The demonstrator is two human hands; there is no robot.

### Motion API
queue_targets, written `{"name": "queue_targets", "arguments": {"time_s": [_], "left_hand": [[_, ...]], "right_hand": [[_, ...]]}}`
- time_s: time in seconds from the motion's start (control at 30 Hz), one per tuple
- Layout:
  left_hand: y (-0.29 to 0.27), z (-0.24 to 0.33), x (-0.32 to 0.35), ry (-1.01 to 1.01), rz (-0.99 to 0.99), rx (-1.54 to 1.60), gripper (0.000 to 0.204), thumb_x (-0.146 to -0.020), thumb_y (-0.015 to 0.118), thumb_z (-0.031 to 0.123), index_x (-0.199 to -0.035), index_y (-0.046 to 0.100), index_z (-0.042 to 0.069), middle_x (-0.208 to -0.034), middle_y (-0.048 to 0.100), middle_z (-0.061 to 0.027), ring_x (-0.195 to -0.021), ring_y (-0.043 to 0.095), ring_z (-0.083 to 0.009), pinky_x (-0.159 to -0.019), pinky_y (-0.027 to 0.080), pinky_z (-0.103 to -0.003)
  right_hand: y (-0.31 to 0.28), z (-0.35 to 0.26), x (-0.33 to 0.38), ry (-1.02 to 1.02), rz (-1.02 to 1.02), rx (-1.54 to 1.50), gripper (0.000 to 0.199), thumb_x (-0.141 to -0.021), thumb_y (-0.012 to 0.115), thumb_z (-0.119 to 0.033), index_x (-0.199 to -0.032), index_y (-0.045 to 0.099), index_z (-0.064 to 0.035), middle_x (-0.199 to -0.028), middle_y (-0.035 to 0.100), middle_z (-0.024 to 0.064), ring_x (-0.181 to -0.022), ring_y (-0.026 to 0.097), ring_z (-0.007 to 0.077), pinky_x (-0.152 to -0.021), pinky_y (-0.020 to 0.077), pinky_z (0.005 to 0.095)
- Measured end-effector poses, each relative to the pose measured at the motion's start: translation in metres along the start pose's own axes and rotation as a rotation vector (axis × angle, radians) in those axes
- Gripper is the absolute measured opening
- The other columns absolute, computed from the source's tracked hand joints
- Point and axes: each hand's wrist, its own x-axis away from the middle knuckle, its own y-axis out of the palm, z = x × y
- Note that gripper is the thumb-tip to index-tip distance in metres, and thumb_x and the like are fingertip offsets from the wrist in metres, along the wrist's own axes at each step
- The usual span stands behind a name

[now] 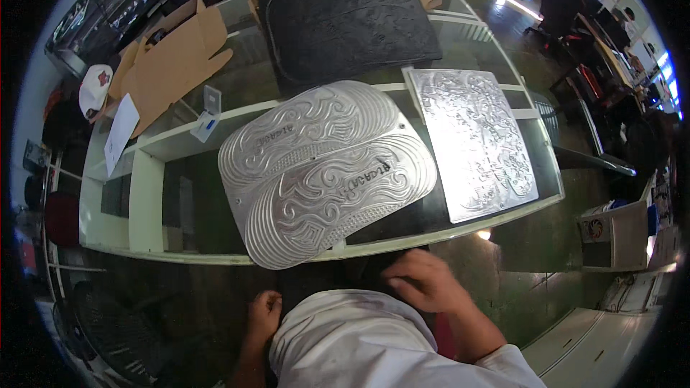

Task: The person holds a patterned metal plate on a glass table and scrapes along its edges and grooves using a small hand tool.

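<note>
Two overlapping silver metal mould plates lie on the glass-topped table: a rear engraved plate [277, 129] and a front engraved plate [338, 197], both with curved ridges and dark handwritten marks. To their right lies a flatter rectangular metal plate [474, 144] with raised swirling relief. My left hand [267, 313] hangs beside my white shirt, below the table edge, its fingers curled in with nothing visible in them. Nearer the table's front edge is my right hand [425, 282], loosely bent, thumb apart from the fingers, holding nothing visible. Neither hand touches a plate.
A black textured sheet [352, 25] lies at the back of the table [180, 255]. Back left are an open cardboard box [172, 65], a white paper sheet [121, 133] and a white cap [94, 90]. A pale bin [617, 233] stands on the floor at right.
</note>
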Motion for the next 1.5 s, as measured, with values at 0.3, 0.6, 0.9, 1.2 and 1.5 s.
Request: {"name": "queue_targets", "arguments": {"time_s": [0.3,0.6,0.9,1.2,1.5], "left_hand": [[-0.016,0.055,-0.011,0.158,0.079,0.071,0.011,-0.085,0.067,0.005,-0.094,0.065,0.001,-0.089,0.065,-0.0131,-0.079,0.066,-0.0247,-0.071,0.052,-0.034],[-0.067,0.104,-0.006,0.599,0.264,0.278,0.016,-0.080,0.071,0.015,-0.086,0.064,0.002,-0.077,0.064,-0.0114,-0.068,0.063,-0.0236,-0.063,0.051,-0.035],[-0.103,0.159,-0.037,0.698,0.290,-0.069,0.038,-0.069,0.082,0.028,-0.096,0.065,0.009,-0.102,0.062,-0.0075,-0.101,0.056,-0.0299,-0.089,0.042,-0.049],[-0.089,0.163,-0.050,0.535,0.113,-0.400,0.076,-0.046,0.089,0.032,-0.118,0.066,0.022,-0.142,0.048,-0.0078,-0.138,0.035,-0.0348,-0.108,0.021,-0.067],[-0.084,0.161,-0.053,0.589,0.184,-0.363,0.068,-0.053,0.086,0.034,-0.118,0.069,0.025,-0.142,0.051,-0.0058,-0.137,0.038,-0.0322,-0.109,0.022,-0.062]], "right_hand": [[-0.056,-0.010,-0.065,0.179,0.394,0.470,0.023,-0.078,0.072,0.000,-0.100,0.069,-0.0042,-0.094,0.065,0.0134,-0.085,0.062,0.0290,-0.077,0.0496,0.0367],[-0.036,0.006,-0.125,0.200,0.242,0.655,0.014,-0.080,0.072,-0.012,-0.092,0.070,-0.0057,-0.087,0.063,0.0096,-0.081,0.063,0.0285,-0.071,0.0499,0.0375],[-0.032,0.004,-0.126,0.243,0.257,0.605,0.008,-0.080,0.068,-0.003,-0.088,0.068,-0.0036,-0.085,0.062,0.0103,-0.078,0.063,0.0287,-0.069,0.0500,0.0366],[-0.026,0.012,-0.123,0.167,0.289,0.623,0.009,-0.080,0.063,0.002,-0.088,0.065,-0.0024,-0.086,0.061,0.0124,-0.079,0.062,0.0301,-0.069,0.0497,0.0369],[-0.027,0.015,-0.117,0.212,0.305,0.660,0.005,-0.084,0.061,-0.001,-0.089,0.060,-0.0022,-0.085,0.060,0.0119,-0.076,0.062,0.0282,-0.068,0.0491,0.0375]]}}
